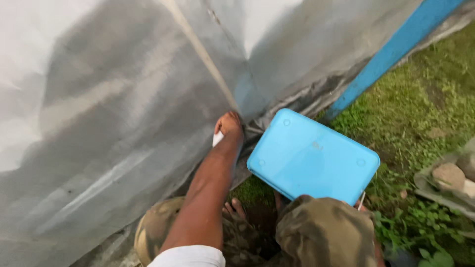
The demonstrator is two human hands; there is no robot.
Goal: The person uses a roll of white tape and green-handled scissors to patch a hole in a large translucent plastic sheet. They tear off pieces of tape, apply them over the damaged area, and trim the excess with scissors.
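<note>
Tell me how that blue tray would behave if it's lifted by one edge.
The blue tray looks like thin moulded plastic, so probably light and fairly stiff. Its smooth surface may be slippery. Resting tilted on a knee, it could slide toward the grass.

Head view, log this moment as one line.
left hand: pressed on grey plastic sheet wall, small white piece in fingers | right hand: hidden | flat light-blue rectangular plastic lid: over knee | ground: grass
</note>
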